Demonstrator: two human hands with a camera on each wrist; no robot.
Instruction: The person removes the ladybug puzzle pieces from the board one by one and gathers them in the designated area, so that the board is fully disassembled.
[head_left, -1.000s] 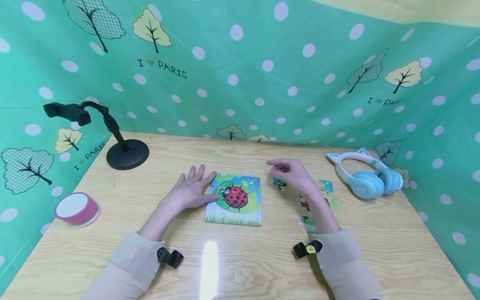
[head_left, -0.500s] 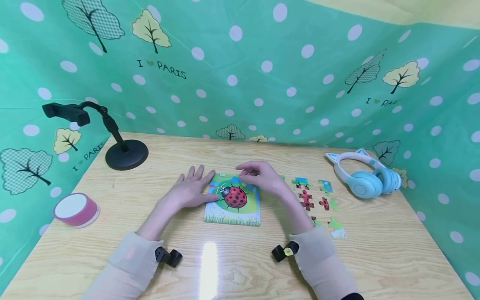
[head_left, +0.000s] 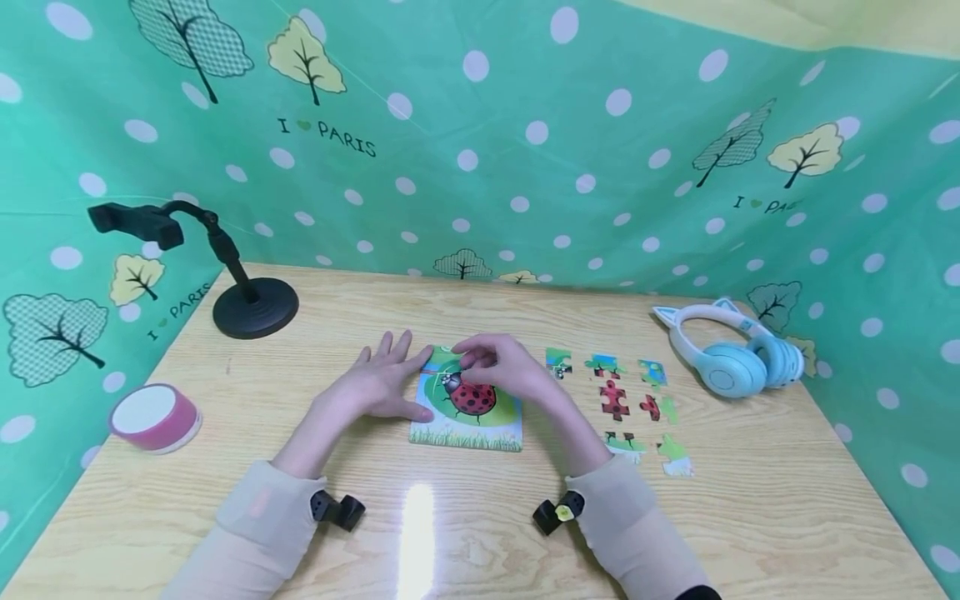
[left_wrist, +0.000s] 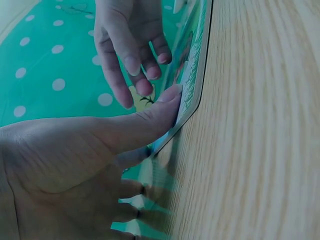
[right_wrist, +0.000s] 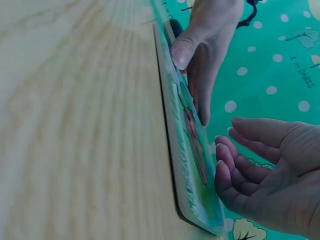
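Note:
In the head view, a square ladybug picture board (head_left: 465,437) lies on the table with a grassy strip along its near edge. My left hand (head_left: 375,387) rests at its left side, fingers spread on the wood and thumb on the board's edge. The left wrist view shows that thumb (left_wrist: 155,112) pressing the corner. Over the upper part of the board hovers my right hand (head_left: 498,362), its fingers loosely bent. Nothing shows between those fingers (right_wrist: 235,170) in the right wrist view. Part of the picture is hidden beneath this hand.
Several loose jigsaw pieces lie to the right, among them a red spotted piece (head_left: 614,400) and a green-and-blue one (head_left: 558,360). Blue cat-ear headphones (head_left: 727,367) sit at the far right. A black stand (head_left: 255,308) and a pink-and-white cylinder (head_left: 155,419) are on the left.
My right hand has moved left from beside the loose pieces to above the ladybug board, uncovering the pieces at right. My left hand stays at the board's left edge, its thumb slightly lower.

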